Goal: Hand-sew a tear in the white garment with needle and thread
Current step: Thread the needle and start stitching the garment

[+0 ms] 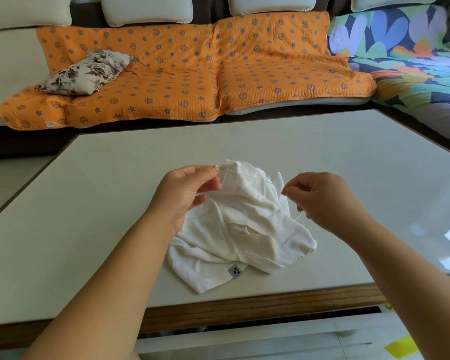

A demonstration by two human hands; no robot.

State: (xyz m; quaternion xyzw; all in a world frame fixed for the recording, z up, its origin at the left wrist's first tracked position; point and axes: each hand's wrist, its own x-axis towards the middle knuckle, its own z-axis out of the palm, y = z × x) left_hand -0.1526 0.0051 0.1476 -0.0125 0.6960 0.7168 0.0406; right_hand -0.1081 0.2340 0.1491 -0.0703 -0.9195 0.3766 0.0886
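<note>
A crumpled white garment [244, 229] with a small grey label lies on the pale table [89, 203]. My left hand [185, 193] pinches a raised fold at the garment's far edge and lifts it off the table. My right hand [320, 198] pinches a thin needle [283, 188] at its fingertips, just right of the lifted fold. A fine thread [255, 178] runs taut from the fold to my right fingertips, and a loose end of the thread curls below that hand. An open slit shows in the middle of the garment.
The table has a wooden front edge [244, 307] close to me. Behind the table stands a sofa with an orange star-patterned cover [192, 74], a floral pillow [83, 74] and a colourful quilt [413, 61] at the right.
</note>
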